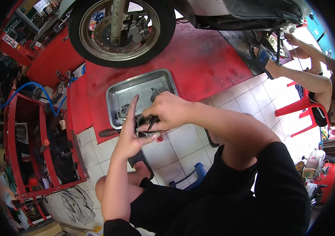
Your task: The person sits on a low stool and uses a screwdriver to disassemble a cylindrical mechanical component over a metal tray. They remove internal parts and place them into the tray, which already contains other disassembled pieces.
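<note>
My left hand [132,137] holds a dark metal part [145,124] between its thumb and palm, fingers stretched upward. My right hand [167,108] is curled over the same part from the right, gripping it and something thin and dark that I cannot make out. Both hands are above the near edge of a steel tray [112,90], where a small silvery metal component [122,111] lies at the left and another dark object [156,91] sits at the right, partly behind my right hand. A dark tool handle [108,133] lies just left of the tray's near corner.
A scooter's front wheel [155,47] stands on a red platform [201,67]. A red tool trolley [15,137] and blue hose [45,94] are left; grey rags [77,204] lie below. Another person's leg [309,82] and red stool [293,108] are right. A blue stool [197,171] is below me.
</note>
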Tool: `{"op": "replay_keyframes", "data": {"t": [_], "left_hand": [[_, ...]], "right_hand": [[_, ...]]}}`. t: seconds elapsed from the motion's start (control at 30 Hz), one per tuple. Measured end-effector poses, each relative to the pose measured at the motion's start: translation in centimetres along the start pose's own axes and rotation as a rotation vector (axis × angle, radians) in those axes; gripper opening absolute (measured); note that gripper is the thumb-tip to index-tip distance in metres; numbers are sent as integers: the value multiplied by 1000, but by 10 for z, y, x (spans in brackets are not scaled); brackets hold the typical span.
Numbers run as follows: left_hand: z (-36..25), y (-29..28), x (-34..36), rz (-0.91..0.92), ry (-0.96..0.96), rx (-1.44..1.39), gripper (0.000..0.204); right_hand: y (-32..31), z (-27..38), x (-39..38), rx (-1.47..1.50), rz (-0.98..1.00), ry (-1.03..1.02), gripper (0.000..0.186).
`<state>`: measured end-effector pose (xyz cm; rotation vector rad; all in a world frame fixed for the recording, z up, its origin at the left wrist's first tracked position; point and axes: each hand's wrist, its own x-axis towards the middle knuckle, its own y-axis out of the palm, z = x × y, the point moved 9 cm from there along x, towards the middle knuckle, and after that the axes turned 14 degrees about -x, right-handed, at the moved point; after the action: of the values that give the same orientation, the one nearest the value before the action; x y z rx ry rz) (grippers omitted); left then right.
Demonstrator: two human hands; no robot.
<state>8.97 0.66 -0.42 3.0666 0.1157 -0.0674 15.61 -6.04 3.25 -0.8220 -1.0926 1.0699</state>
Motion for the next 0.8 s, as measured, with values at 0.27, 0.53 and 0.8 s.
{"op": "replay_keyframes", "data": {"t": [0.27, 0.53, 0.8], "left_hand": [[19, 4, 4, -147, -35, 166, 87], [9, 8, 2, -193, 80, 100, 30], [-13, 11, -22, -61, -20, 303, 40]], "right_hand": [[-15, -21, -10, 65, -189, 257, 43], [-33, 5, -6, -18, -251, -43, 45], [-48, 36, -14, 43, -265, -171, 43]]}}
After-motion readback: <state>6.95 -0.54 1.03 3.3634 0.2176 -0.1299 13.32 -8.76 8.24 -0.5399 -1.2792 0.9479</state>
